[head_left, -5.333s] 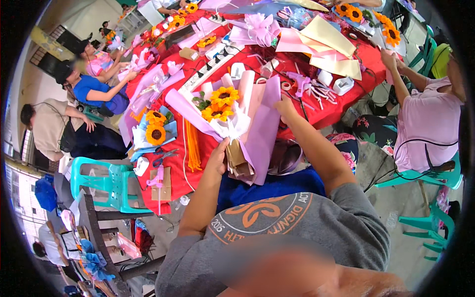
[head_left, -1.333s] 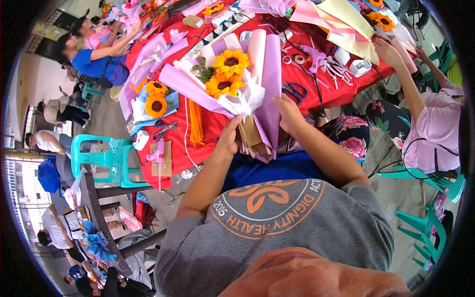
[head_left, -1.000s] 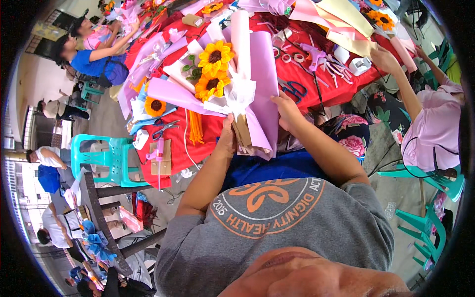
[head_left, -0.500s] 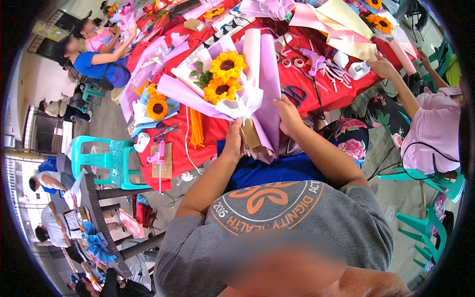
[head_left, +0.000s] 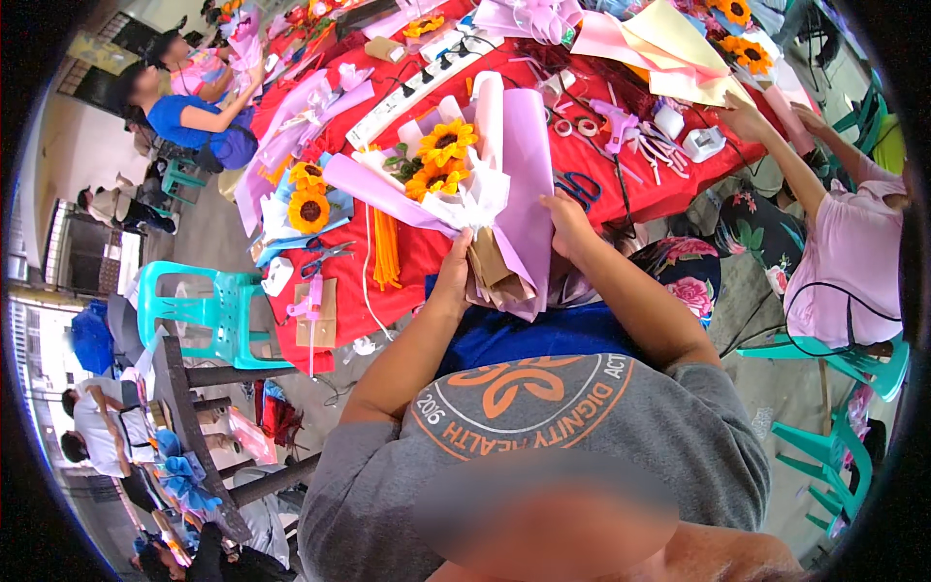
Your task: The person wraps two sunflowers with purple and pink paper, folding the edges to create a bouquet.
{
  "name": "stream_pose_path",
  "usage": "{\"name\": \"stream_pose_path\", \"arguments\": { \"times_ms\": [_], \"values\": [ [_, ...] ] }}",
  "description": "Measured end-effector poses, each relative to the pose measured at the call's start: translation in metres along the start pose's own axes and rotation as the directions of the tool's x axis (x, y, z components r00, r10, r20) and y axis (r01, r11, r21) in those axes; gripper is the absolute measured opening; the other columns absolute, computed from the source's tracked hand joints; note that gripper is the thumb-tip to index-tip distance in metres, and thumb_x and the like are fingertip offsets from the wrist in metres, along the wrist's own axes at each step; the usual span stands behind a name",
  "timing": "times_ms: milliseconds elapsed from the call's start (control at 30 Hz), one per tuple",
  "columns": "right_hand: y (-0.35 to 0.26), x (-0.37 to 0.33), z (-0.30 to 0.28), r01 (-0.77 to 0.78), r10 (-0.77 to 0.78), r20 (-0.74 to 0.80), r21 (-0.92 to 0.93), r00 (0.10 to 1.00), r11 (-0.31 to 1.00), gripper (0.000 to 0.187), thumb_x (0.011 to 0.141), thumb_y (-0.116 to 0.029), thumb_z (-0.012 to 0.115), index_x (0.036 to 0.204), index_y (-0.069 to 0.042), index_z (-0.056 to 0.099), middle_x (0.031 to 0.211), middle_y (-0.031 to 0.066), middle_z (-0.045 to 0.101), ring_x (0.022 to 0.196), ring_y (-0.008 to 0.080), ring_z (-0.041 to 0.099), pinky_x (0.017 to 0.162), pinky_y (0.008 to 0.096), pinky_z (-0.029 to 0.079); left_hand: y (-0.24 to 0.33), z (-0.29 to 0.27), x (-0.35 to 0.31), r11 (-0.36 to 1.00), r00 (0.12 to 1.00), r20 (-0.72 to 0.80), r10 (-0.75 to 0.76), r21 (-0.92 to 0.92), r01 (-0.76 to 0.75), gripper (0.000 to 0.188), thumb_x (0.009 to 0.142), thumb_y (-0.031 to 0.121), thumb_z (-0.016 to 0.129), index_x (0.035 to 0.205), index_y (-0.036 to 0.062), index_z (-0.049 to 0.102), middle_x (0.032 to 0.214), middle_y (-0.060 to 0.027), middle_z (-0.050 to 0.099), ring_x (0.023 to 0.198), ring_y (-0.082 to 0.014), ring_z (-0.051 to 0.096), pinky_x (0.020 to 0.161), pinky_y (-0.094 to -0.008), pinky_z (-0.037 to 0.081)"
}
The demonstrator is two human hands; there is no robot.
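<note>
Sunflower bouquet (head_left: 525, 160) in lilac wrap between both hands, over near edge of red-covered counter (head_left: 354, 315). Left hand (head_left: 454, 272) gripping it near brown stem wrap (head_left: 492, 264), fingers mostly hidden behind; right hand (head_left: 569, 228) pinching lilac sheet's right edge. White bow (head_left: 482, 197) just above left hand. Blue-handled scissors (head_left: 579, 191) just beyond right hand, pink glue gun (head_left: 615, 126) farther out. Left of left hand: orange strips (head_left: 385, 250), then second scissors (head_left: 325, 258). White power strip (head_left: 412, 92) beyond both hands.

A heather-grey, short-sleeved fabric T-shirt (head_left: 713, 441) bears a round orange-and-white chest print (head_left: 534, 397) of looping petals ringed by lettering; royal-blue cloth (head_left: 519, 339) covers the lap.
</note>
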State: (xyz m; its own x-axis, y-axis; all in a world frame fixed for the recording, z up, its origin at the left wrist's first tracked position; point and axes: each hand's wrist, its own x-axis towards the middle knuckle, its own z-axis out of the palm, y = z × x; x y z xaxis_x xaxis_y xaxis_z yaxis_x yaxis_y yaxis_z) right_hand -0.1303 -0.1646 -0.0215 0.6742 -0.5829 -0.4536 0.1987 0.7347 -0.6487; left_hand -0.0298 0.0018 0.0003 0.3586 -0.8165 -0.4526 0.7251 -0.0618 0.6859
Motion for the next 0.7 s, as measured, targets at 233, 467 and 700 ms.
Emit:
{"name": "stream_pose_path", "arguments": {
  "times_ms": [233,467,700],
  "values": [
    [-0.006,0.005,0.007,-0.039,0.038,-0.031,-0.004,0.999,0.999,0.027,0.082,-0.005,0.043,0.109,-0.001,0.046,0.096,0.0122,0.056,0.083,0.0243,0.058,0.072,0.0384,0.05,0.012,-0.011,0.006,0.998,0.998,-0.032,-0.055,-0.027,0.055,0.044,0.088,0.035,0.048,0.121,0.0057,0.045,0.11,-0.0095,0.056,0.1,-0.0236,0.056,0.089,-0.0395,0.044],
    [-0.003,0.01,0.007,-0.046,0.044,-0.044,-0.047,0.998,0.998,0.029,0.082,-0.005,0.041,0.11,-0.001,0.045,0.097,0.0139,0.055,0.084,0.0265,0.058,0.073,0.04,0.05,0.022,0.0,0.004,0.99,0.991,-0.076,-0.108,-0.1,0.1,0.045,0.086,0.035,0.054,0.121,0.007,0.045,0.11,-0.0091,0.056,0.1,-0.0243,0.056,0.088,-0.0413,0.044],
    [0.0,0.004,0.004,-0.004,0.004,0.009,0.006,1.0,1.0,0.028,0.083,-0.006,0.039,0.11,-0.002,0.046,0.097,0.0122,0.055,0.088,0.0236,0.056,0.077,0.0384,0.048,0.012,-0.004,0.005,0.992,0.982,-0.143,-0.127,-0.001,0.128,0.042,0.086,0.034,0.054,0.119,0.0086,0.046,0.105,-0.0064,0.058,0.093,-0.0199,0.059,0.082,-0.038,0.048]
  ]
}}
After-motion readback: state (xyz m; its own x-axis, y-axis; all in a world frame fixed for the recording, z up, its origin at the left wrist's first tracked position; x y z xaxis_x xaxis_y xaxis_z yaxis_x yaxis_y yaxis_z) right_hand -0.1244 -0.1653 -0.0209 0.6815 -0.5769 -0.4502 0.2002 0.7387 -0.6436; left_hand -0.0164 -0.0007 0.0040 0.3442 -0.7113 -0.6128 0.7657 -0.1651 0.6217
